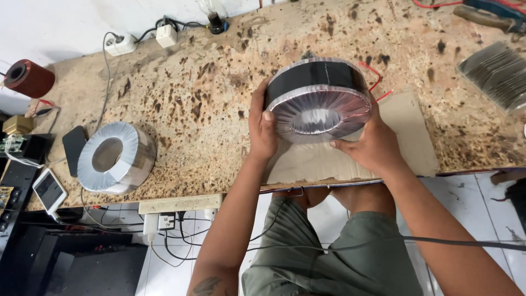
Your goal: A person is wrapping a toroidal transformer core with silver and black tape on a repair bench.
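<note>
One speckled worktop (219, 104) carries two big ring-shaped coils. The black-banded coil (319, 98) stands tilted on a cardboard sheet (405, 137) near the middle, left hand (262, 129) and right hand (372, 143) fingers gripping its sides. The silver-wrapped coil (116, 158) lies flat, far left.

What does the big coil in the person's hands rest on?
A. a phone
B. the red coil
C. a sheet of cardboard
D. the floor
C: both hands, left and right, hold the tilted coil, and its lower edge sits on the cardboard lying on the table.
</note>
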